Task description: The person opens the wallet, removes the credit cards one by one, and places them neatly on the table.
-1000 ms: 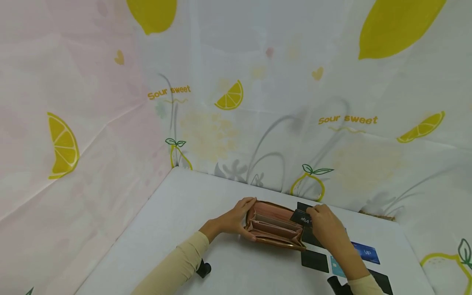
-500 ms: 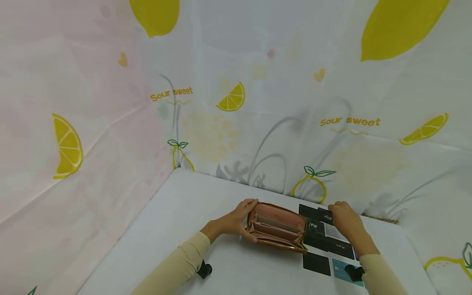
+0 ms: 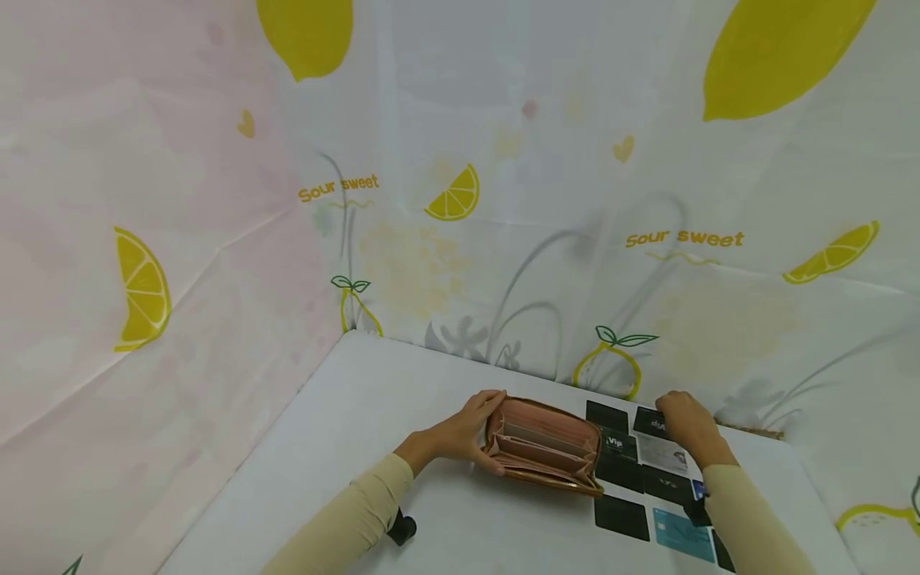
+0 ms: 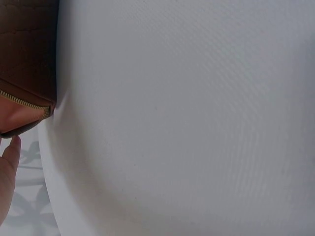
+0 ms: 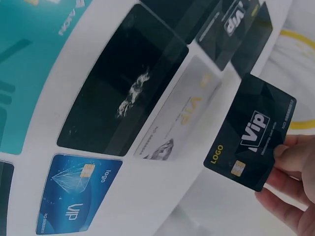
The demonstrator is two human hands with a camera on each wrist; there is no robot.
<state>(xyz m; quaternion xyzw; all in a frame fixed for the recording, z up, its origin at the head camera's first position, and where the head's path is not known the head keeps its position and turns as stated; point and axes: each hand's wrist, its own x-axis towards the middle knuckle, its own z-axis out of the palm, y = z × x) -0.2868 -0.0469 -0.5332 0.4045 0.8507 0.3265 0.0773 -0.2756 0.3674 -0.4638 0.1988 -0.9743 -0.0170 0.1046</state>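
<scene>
An unzipped brown wallet (image 3: 546,443) with a pink lining stands on the white table, its pockets spread and facing up. My left hand (image 3: 463,431) grips its left end, fingers at the far edge and thumb at the near edge. Only a wallet corner (image 4: 24,105) and one fingertip show in the left wrist view. My right hand (image 3: 690,427) is at the far end of the card layout. Between thumb and fingers it pinches a black VIP card (image 5: 251,132) by one end. A silver VIP card (image 5: 179,108) lies just in front of that card.
Right of the wallet, several cards lie in rows: black cards (image 3: 621,517), another black Vip card (image 3: 615,443), a teal card (image 3: 683,533) and a blue card (image 5: 78,194). The patterned backdrop (image 3: 503,279) rises from the table's far edge.
My right hand has carried the black VIP card from beside the wallet's right end rightward to the far row of cards. The left hand keeps its grip on the wallet.
</scene>
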